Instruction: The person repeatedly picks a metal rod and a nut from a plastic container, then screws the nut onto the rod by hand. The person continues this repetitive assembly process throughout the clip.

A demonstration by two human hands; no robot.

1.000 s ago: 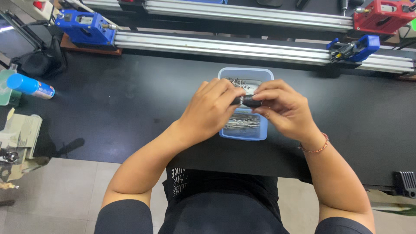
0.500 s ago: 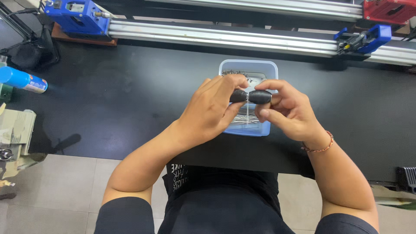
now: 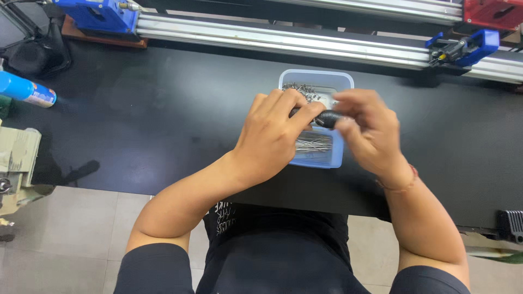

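A short black cylindrical piece (image 3: 327, 118) was held between the two hands, just above a pale blue plastic tray (image 3: 341, 83) that stood on the black tabletop (image 3: 163, 109). The left hand (image 3: 272, 136) was curled about the piece's left end, thumb and fingers closed on it, while the right hand (image 3: 369, 129) was closed on its right end, so that only the short middle stretch showed between the fingertips. The right hand was smeared by motion blur, and how its fingers lay on the piece could not be made out. Much of the tray was covered by the hands; thin metal pins (image 3: 313, 144) were seen lying in its near part, and a tangle of small metal parts (image 3: 298, 88) at its far edge. What kind of piece was held could not be told. Compared with half a second earlier, the hands and the piece were found at nearly the same place over the tray, still gripped at both ends, though the right hand had become blurred. A long aluminium rail (image 3: 305, 46) lay across the far side of the table.
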